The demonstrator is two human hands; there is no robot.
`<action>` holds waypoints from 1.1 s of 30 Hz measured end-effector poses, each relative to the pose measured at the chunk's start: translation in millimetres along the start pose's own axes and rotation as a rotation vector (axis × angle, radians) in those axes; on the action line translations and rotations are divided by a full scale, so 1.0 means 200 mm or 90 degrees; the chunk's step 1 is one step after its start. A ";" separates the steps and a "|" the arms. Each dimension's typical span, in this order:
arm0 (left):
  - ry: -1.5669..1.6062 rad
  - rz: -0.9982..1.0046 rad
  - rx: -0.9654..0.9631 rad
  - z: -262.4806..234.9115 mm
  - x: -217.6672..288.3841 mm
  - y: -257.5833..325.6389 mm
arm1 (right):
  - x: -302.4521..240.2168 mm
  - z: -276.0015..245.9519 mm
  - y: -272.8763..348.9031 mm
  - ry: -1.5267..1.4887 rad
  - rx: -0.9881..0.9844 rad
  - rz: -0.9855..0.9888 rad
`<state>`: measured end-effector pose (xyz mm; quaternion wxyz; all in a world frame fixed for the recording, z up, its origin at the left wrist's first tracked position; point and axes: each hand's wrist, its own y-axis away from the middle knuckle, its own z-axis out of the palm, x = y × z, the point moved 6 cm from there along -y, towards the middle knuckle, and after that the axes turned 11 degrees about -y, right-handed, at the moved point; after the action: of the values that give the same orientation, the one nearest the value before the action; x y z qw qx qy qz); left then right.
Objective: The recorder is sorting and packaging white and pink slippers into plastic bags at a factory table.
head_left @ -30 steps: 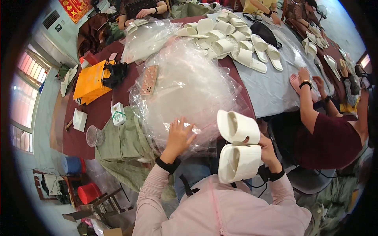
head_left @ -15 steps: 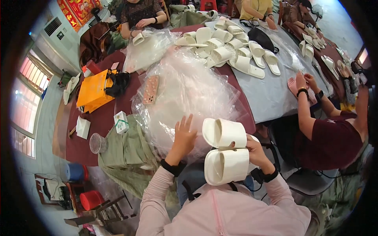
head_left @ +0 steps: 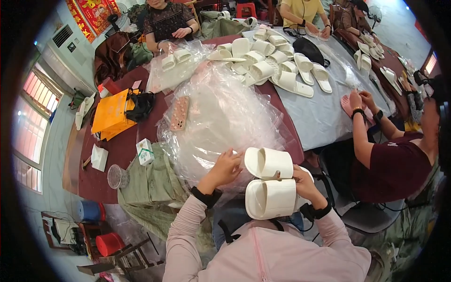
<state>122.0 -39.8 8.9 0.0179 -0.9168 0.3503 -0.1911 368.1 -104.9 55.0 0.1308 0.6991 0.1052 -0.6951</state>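
Observation:
In my right hand [head_left: 306, 184] I hold a pair of white slippers [head_left: 282, 198] by their right side, one above the other in view, toes to the left. My fingers are closed around them and partly hidden behind the straps. My left hand [head_left: 226, 168] is just left of the upper slipper, fingers apart, over the near edge of a pile of clear plastic bags [head_left: 225, 113]. Whether its fingertips touch the plastic, I cannot tell. A phone in a pink patterned case [head_left: 180, 113] lies on the bags.
A heap of white slippers [head_left: 260, 70] lies at the far side of the table. On the left are an orange paper bag [head_left: 110, 113], a white box [head_left: 145, 152] and a clear plastic tub [head_left: 118, 176]. Co-workers sit across and at right, one handling a pink slipper [head_left: 346, 104].
My left hand has moved slightly right and down, nearer the slippers, its fingers turning rightward. The slippers in my right hand have shifted little. Across the table, a second slipper shows on the far bags.

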 end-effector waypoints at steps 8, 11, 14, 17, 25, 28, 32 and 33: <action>0.093 -0.283 0.119 -0.20 -0.03 -0.05 | 0.01 -0.03 0.03 0.010 -0.031 -0.035; 0.159 -0.299 0.200 -0.27 -0.07 -0.04 | 0.01 -0.04 0.05 -0.001 -0.023 -0.016; 0.182 -0.343 0.157 -0.28 -0.09 -0.03 | 0.01 -0.05 0.05 0.041 -0.019 -0.049; 0.185 -0.349 0.173 -0.26 -0.11 -0.03 | -0.01 -0.06 0.05 0.039 -0.005 -0.068; 0.306 -0.348 0.190 -0.26 -0.10 0.00 | -0.13 0.08 0.03 0.042 -0.160 -0.117; 0.403 -0.320 0.236 -0.28 -0.09 0.01 | -0.12 0.11 0.00 0.055 -0.160 -0.133; 0.313 -0.314 0.168 -0.35 0.01 0.03 | -0.16 0.10 -0.07 0.130 -0.002 -0.176; 0.291 -0.290 0.171 -0.36 0.04 0.03 | -0.17 0.09 -0.08 0.194 0.045 -0.187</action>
<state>98.1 -42.2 77.6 0.0165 -0.8943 0.1035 -0.4350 344.7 -94.5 89.1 -0.0136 0.7773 0.2002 -0.5962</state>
